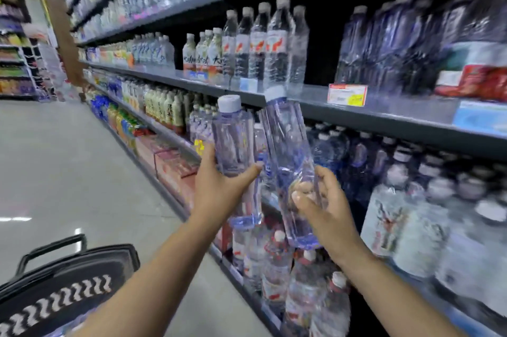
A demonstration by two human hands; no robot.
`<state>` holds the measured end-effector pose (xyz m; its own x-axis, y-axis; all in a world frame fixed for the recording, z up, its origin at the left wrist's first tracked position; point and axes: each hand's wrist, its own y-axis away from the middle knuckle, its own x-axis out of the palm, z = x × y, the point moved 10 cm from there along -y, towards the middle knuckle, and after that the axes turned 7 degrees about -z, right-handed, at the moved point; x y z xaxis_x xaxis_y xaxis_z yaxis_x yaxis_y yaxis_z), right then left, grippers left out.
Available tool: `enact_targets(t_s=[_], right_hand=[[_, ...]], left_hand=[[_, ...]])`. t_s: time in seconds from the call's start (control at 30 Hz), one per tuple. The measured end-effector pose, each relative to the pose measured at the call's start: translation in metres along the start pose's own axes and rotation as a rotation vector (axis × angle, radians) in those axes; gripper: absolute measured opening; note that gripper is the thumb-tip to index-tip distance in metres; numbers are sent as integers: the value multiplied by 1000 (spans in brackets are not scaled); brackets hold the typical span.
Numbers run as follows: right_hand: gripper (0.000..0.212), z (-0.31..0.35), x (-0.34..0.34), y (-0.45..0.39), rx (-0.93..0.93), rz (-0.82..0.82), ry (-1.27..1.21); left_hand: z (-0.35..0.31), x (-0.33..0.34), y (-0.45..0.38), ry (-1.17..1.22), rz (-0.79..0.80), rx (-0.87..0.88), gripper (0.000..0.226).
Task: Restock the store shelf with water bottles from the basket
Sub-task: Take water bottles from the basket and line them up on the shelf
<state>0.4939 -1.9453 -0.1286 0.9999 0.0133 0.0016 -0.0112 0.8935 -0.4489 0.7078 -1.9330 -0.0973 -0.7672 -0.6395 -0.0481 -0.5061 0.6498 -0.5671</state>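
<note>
Bright overhead light; blurred, warped edges; dark shelf recesses

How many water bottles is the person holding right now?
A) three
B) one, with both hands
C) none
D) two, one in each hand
D: the left hand grips one clear bottle and the right hand grips a second bottle, tilted.

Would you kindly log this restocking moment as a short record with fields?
left hand: grips left bottle, upright
right hand: grips right bottle, tilted, cap toward shelf edge
bottles: clear, capped, side by side
basket: on the floor, lower left
gap on shelf: right of the tall clear bottles
</note>
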Motion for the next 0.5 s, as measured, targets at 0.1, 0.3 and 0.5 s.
enact_targets(t_s=[0.1,0.3,0.5], right_hand=[[83,-13,-15,2,59,-37,25],[69,-40,-57,7,47,-235,246],[55,-63,-84,-4,-5,-463,482]], left_hand=[[5,37,6,40,105,-21,65],[35,85,8,96,237,-92,82],[64,124,-7,155,294,-103,73]])
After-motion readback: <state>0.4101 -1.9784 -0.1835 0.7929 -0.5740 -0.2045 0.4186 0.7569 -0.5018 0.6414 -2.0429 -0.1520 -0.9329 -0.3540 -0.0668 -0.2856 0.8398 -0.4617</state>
